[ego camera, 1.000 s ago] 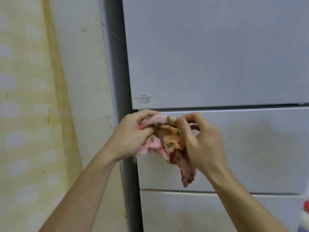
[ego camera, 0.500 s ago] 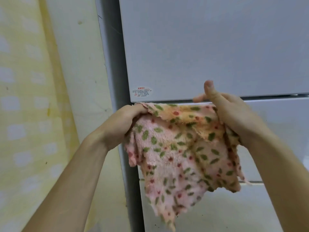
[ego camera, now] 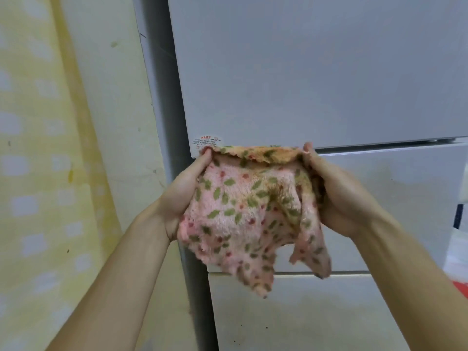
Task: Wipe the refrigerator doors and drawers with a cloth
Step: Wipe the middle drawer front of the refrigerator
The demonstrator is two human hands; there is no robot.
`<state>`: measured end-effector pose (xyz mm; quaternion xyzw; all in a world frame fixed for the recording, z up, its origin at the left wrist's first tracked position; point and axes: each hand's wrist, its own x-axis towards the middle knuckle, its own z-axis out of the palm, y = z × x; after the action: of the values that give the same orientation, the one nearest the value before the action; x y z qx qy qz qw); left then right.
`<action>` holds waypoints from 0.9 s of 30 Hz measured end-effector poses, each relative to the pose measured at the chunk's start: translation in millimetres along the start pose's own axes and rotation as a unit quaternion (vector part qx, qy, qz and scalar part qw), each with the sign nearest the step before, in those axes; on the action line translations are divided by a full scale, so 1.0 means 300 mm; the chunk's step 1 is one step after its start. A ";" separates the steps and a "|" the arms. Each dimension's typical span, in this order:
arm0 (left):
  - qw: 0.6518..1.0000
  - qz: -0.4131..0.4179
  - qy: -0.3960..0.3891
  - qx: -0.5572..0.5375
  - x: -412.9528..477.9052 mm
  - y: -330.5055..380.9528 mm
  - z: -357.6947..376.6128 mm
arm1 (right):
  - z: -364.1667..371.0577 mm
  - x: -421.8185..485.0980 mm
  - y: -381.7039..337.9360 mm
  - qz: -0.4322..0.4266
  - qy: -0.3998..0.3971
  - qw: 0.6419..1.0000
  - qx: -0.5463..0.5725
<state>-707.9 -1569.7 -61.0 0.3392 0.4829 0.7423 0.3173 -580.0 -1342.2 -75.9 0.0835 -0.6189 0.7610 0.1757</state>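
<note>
I hold the cloth (ego camera: 248, 214) spread between my two hands in front of the refrigerator, at the seam where the upper door (ego camera: 316, 72) meets the top drawer (ego camera: 395, 198). My left hand (ego camera: 182, 196) grips the cloth's left edge: the thumb lies along the front near the upper corner, and the other fingers are curled behind the fabric where I cannot see them. My right hand (ego camera: 339, 193) grips the right edge the same way, thumb up at the top corner and the rest of the fingers hidden in the bunched folds. The cloth is fluffy and pink, printed with green leaves and small red dots, and its top hem is folded over toward me, showing a more orange side. It sags between my hands and hangs in two ragged points, the lower ends reaching down over the gap above the bottom drawer (ego camera: 316, 312). I cannot tell whether the cloth touches the refrigerator front or hangs just clear of it. A small sticker (ego camera: 206, 142) with red and dark print sits at the lower left corner of the upper door, just above my left thumb. The top drawer's front shows faint greyish smudges to the right of my right hand. To the left of the refrigerator stands a pale wall (ego camera: 121, 97), and farther left a yellow curtain (ego camera: 38, 148) with white patches.
</note>
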 end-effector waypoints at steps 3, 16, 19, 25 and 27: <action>0.997 -0.063 -0.032 -0.031 0.002 -0.017 -0.034 | 0.002 -0.011 -0.015 -0.028 -0.054 0.996 0.069; 0.997 0.048 -0.053 -0.025 -0.037 -0.072 -0.052 | 0.018 -0.011 -0.054 -0.058 0.204 0.977 0.028; 0.997 0.005 0.007 0.079 -0.041 -0.048 -0.035 | -0.015 -0.012 -0.077 -0.092 0.333 0.919 -0.191; 0.953 -0.018 0.120 0.276 -0.036 0.030 -0.017 | -0.087 -0.013 -0.105 -0.103 0.349 0.888 -0.280; 0.948 -0.003 0.161 0.273 -0.034 0.043 -0.017 | -0.086 -0.021 -0.119 -0.053 0.319 0.925 -0.198</action>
<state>-708.1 -1584.7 -52.4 0.2876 0.7127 0.6260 0.1324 -558.6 -1312.2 -51.1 -0.1672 -0.6631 0.5985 0.4172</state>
